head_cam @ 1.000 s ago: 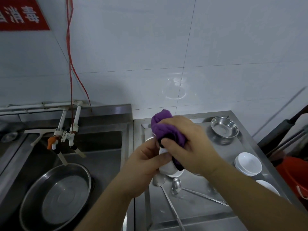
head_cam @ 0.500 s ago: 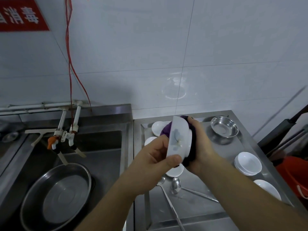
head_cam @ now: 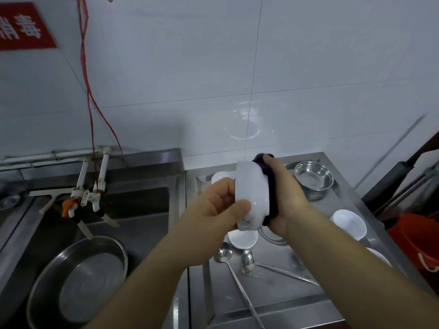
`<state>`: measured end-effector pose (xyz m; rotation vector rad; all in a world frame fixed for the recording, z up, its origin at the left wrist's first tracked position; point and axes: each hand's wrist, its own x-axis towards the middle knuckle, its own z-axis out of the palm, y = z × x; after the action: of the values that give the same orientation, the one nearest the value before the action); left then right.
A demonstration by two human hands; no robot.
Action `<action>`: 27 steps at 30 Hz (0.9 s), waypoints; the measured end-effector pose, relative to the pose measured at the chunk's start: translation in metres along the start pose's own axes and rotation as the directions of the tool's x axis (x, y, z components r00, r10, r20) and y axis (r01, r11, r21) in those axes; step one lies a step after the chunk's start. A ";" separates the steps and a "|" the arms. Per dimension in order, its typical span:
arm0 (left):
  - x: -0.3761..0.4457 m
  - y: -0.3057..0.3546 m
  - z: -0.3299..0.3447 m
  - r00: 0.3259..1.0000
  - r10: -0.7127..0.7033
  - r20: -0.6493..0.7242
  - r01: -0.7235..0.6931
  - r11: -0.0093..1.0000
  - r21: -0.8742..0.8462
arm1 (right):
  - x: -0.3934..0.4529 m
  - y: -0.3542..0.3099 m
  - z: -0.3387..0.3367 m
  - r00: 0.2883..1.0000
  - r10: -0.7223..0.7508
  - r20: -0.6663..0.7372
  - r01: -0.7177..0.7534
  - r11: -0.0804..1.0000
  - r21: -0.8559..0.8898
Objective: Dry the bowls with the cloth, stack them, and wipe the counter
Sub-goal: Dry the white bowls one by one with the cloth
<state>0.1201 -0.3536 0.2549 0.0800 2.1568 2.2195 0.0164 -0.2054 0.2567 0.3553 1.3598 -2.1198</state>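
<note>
My left hand [head_cam: 211, 217] grips a white bowl [head_cam: 253, 193] turned on its side above the steel counter [head_cam: 280, 295], thumb on its outer wall. My right hand [head_cam: 288, 198] holds a purple cloth [head_cam: 268, 172] pressed against the bowl's open side; most of the cloth is hidden between hand and bowl. More white bowls sit on the counter: one just under my hands [head_cam: 242, 238], one behind them at the back [head_cam: 219, 178], a stack at the right [head_cam: 349, 223], and another at the right edge [head_cam: 377, 255].
An empty steel bowl [head_cam: 313, 178] stands at the counter's back right. Two long steel ladles [head_cam: 247, 257] lie on the counter near me. Left is a sink with a large steel basin [head_cam: 78, 281] and taps [head_cam: 90, 198]. A red bucket [head_cam: 418, 241] stands at far right.
The bowl has been turned from under the cloth onto its side. My right hand with the cloth moved from on top of the bowl to its right, open side.
</note>
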 end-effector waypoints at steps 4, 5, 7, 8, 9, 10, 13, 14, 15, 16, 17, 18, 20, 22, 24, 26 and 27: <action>-0.003 -0.009 0.008 0.998 0.046 0.046 -0.058 0.946 0.319 | 0.004 0.013 -0.012 0.992 0.129 0.012 -0.129 0.991 0.024; -0.004 -0.011 0.009 0.997 0.038 0.066 -0.060 0.930 0.363 | 0.004 0.016 -0.014 0.991 0.132 0.012 -0.132 0.991 0.023; -0.006 -0.016 0.009 0.997 0.017 0.079 -0.052 0.888 0.458 | 0.005 0.020 -0.018 0.991 0.132 0.000 -0.132 0.991 0.034; -0.006 -0.017 0.009 0.997 0.004 0.080 -0.041 0.883 0.467 | 0.004 0.021 -0.019 0.992 0.124 -0.006 -0.124 0.992 0.026; -0.007 -0.016 0.009 0.997 -0.004 0.079 -0.031 0.902 0.431 | 0.004 0.020 -0.018 0.994 0.108 -0.004 -0.108 0.994 0.015; -0.007 -0.014 0.009 0.997 -0.008 0.077 -0.019 0.938 0.347 | 0.004 0.019 -0.018 0.995 0.095 -0.005 -0.095 0.995 0.002; -0.006 -0.006 0.009 0.999 -0.033 0.026 0.031 0.996 0.084 | 0.003 0.015 -0.016 0.999 0.046 -0.003 -0.046 0.999 -0.015; -0.006 -0.006 0.009 0.999 -0.032 -0.001 0.032 0.996 0.084 | 0.003 0.015 -0.015 1.000 0.027 -0.006 -0.027 1.000 -0.010; -0.006 -0.007 0.009 1.000 -0.028 -0.014 0.029 0.992 0.120 | 0.004 0.016 -0.015 1.000 0.021 -0.022 -0.021 1.000 0.001; -0.006 -0.009 0.010 1.000 -0.022 -0.013 0.024 0.983 0.183 | 0.005 0.019 -0.016 0.999 0.026 -0.045 -0.025 1.000 0.017; -0.007 -0.013 0.011 1.000 -0.015 -0.006 0.017 0.966 0.257 | 0.005 0.022 -0.018 0.997 0.038 -0.063 -0.036 0.999 0.023; -0.009 -0.016 0.012 1.000 -0.005 0.000 0.004 0.944 0.330 | 0.005 0.026 -0.019 0.996 0.060 -0.070 -0.058 0.998 0.020; -0.012 -0.023 0.013 1.000 0.022 0.012 -0.025 0.874 0.485 | 0.002 0.030 -0.020 0.991 0.123 -0.047 -0.122 0.992 0.010; -0.014 -0.030 0.014 0.999 0.036 0.015 -0.037 0.784 0.620 | -0.003 0.033 -0.019 0.989 0.143 -0.028 -0.144 0.990 -0.014; -0.013 -0.036 0.013 0.998 0.054 0.020 -0.052 0.698 0.714 | -0.003 0.035 -0.021 0.991 0.127 -0.052 -0.129 0.991 -0.032; -0.010 -0.042 0.009 0.997 0.072 0.031 -0.069 0.621 0.781 | 0.000 0.039 -0.022 0.990 0.093 -0.108 -0.101 0.992 -0.072; -0.008 -0.044 0.008 0.996 0.077 0.036 -0.075 0.593 0.801 | 0.000 0.041 -0.022 0.987 0.075 -0.139 -0.088 0.992 -0.091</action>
<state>0.1282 -0.3451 0.2108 0.1974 3.0039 1.0459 0.0393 -0.1984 0.2169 0.5145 1.4933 -1.9853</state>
